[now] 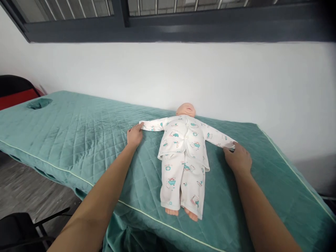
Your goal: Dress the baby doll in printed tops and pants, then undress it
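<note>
A baby doll (pixel 186 110) lies on its back on a teal quilted massage bed (pixel 78 140), dressed in white printed pyjamas (pixel 183 154), with both sleeves spread out sideways. My left hand (pixel 134 134) pinches the cuff of the sleeve on the left. My right hand (pixel 238 158) grips the cuff of the sleeve on the right. Both bare feet of the doll stick out of the trouser legs near the bed's front edge.
A white wall runs right behind the bed, with a dark window frame (pixel 168 28) above. The bed has a face hole (pixel 40 103) at its far left end. A red and black chair (pixel 15 92) stands at the left, and a black chair base (pixel 23 231) on the floor.
</note>
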Tool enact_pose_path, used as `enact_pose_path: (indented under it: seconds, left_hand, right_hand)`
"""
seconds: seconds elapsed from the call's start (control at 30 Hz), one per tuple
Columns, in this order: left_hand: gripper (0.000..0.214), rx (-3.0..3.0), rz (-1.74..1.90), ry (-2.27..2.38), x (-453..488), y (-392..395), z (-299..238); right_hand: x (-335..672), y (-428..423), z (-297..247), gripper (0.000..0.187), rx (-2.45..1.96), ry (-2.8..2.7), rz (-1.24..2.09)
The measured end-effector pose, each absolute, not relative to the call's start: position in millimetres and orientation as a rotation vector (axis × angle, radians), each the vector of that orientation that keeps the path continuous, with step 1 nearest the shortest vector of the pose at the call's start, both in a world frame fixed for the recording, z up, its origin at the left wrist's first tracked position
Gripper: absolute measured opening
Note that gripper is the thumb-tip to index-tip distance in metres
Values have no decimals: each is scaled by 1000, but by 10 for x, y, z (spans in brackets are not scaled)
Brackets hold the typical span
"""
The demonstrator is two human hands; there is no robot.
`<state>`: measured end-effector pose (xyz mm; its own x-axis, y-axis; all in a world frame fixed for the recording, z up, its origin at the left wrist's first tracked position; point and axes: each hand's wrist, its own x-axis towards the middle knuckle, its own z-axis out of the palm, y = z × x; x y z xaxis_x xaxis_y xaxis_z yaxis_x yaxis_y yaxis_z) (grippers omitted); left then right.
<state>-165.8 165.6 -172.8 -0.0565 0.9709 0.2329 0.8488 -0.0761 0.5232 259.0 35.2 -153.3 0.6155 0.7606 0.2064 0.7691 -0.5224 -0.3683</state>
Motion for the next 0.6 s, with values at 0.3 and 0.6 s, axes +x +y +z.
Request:
enact_pose_path:
  seconds: [0.3,0.6]
  left_hand:
    - [50,1855,936,2075,-1691,1753,-1767]
    - [51,1865,833,2188,-1638,1773,-1786]
  right_hand:
    - [2586,354,-1515,59,-2453,-1216,-26]
    - [2587,353,-1523,61,-2467,-1213,-17]
